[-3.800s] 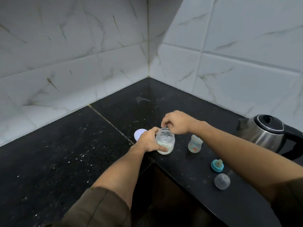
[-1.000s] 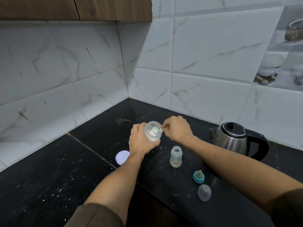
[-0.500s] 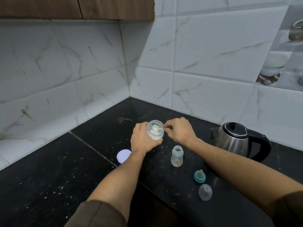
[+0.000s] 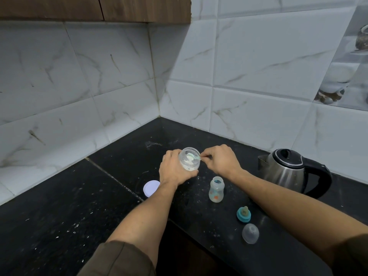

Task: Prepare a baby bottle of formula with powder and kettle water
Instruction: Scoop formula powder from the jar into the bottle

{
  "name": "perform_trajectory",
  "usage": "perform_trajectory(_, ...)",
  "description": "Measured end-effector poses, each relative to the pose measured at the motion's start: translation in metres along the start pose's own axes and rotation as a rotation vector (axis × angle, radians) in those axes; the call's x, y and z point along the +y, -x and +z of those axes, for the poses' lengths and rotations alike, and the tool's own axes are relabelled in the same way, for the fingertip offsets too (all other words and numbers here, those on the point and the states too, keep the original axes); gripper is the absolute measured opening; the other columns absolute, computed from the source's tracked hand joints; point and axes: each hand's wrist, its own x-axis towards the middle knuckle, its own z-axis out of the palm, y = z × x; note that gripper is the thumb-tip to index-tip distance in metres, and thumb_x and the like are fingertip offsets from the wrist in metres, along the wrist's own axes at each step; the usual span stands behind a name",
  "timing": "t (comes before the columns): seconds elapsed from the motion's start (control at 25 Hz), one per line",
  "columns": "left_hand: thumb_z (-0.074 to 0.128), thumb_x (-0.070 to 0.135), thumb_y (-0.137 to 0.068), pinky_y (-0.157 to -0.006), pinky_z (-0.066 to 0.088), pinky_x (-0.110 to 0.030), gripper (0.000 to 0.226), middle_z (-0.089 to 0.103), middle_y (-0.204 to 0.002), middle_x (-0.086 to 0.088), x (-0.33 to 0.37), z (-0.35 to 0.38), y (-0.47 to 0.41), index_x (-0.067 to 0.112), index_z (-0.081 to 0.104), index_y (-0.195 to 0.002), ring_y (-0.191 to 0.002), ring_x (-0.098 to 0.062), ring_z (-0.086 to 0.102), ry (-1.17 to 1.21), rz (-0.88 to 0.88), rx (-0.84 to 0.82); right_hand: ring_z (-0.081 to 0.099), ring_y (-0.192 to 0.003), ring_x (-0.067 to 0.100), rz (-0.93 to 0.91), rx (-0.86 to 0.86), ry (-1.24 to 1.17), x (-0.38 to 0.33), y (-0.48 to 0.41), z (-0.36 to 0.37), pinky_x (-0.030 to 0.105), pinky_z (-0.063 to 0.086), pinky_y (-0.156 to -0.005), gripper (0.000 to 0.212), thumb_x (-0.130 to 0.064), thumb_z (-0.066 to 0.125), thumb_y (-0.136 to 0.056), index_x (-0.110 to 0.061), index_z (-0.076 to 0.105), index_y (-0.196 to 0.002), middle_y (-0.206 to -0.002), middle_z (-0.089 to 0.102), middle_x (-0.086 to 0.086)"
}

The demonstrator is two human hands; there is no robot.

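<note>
My left hand (image 4: 175, 172) grips a clear jar of white powder (image 4: 189, 159), lifted off the counter and tilted with its mouth toward me. My right hand (image 4: 220, 159) pinches the handle of a small pale green scoop (image 4: 194, 156) whose bowl sits inside the jar's mouth. An open baby bottle (image 4: 216, 189) with orange print stands upright on the black counter, just below my right wrist. Its teal ring with the nipple (image 4: 243, 214) and the clear dome cap (image 4: 250, 233) lie nearer me. The steel kettle (image 4: 286, 169) with a black lid and handle stands at the right.
The jar's white lid (image 4: 151, 188) lies flat on the counter left of my left wrist. The black stone counter (image 4: 59, 216) forms an L against white tiled walls. Wooden cabinets (image 4: 95, 8) hang above. The counter's front edge drops off below the bottle.
Since 3.8 s ago the jar has been lifted off the counter and tilted. Over the last second both hands and the scoop hold almost still; the view shifted slightly.
</note>
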Motion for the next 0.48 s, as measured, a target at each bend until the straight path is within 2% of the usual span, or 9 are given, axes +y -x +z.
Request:
perform_trajectory(0.2,0.076,0.073,-0.047,-0.091,0.052,-0.035,0.090,0.057,-0.118,0.008,-0.0032,0.0028,0.0004,0.029,0.056,-0.122,-0.114,-0.016,0.053,-0.054,0.005,-0.016,0.073,-0.081,0.013,0.047,0.029,-0.053,0.0023,-0.0034,0.0014,0.032,0.059,-0.080,0.012,-0.026,0.076,-0.094,-0.026,0.085,-0.102,-0.091,0.082,-0.008)
perform_trajectory(0.48,0.077,0.074,-0.047,-0.091,0.052,-0.036,0.089,0.057,-0.114,0.007,-0.0046,0.0020,0.0014,0.027,0.057,-0.120,-0.111,-0.017,0.053,-0.106,0.000,-0.034,0.074,-0.083,0.015,0.008,-0.031,0.011,0.0035,-0.0002,0.0070,0.036,0.061,-0.083,0.013,-0.025,0.074,-0.095,-0.026,0.085,-0.103,-0.094,0.082,-0.009)
